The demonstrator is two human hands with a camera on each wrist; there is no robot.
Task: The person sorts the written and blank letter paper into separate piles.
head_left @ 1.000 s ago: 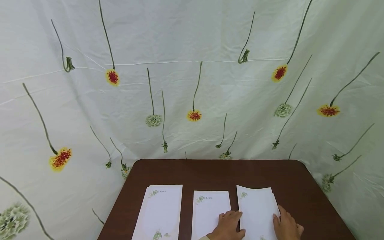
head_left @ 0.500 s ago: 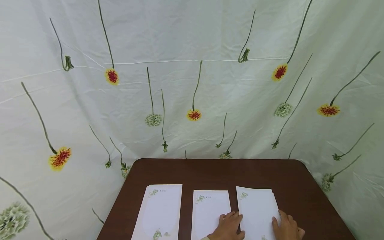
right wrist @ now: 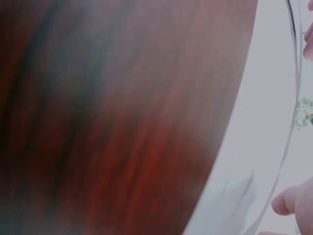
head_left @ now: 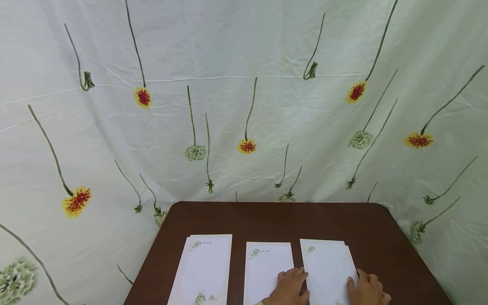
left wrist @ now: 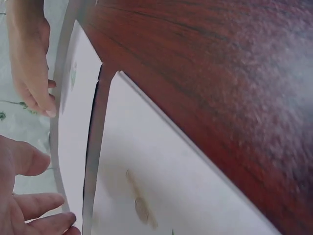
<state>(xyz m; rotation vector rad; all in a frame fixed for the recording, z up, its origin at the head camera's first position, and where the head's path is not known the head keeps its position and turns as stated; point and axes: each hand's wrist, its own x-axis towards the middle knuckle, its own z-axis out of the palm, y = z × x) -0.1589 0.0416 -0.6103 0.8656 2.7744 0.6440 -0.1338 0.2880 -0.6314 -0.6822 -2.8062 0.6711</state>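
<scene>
Three flat piles of white paper with green plant prints lie side by side. My left hand (head_left: 287, 288) rests over the right edge of the middle pile (head_left: 264, 262), its fingertips at the left edge of the right pile (head_left: 328, 267). In the left wrist view, the fingers of that hand are spread and loosely bent. At the right pile's other side is my right hand (head_left: 367, 291), thumb over the paper and fingers along the edge. Only a thumb and bits of finger show in the right wrist view. A top sheet sits slightly offset on the right pile.
The left pile of paper (head_left: 206, 267) lies farther off, its sheets a little uneven. A dark brown table (head_left: 267, 220) with rounded far corners bears everything. Behind it hangs a pale cloth (head_left: 228, 51) printed with flowers.
The right pile's top edge, curved one second ago, now lies flatter and straighter. My right hand has shifted slightly right and down; the left hand has barely moved.
</scene>
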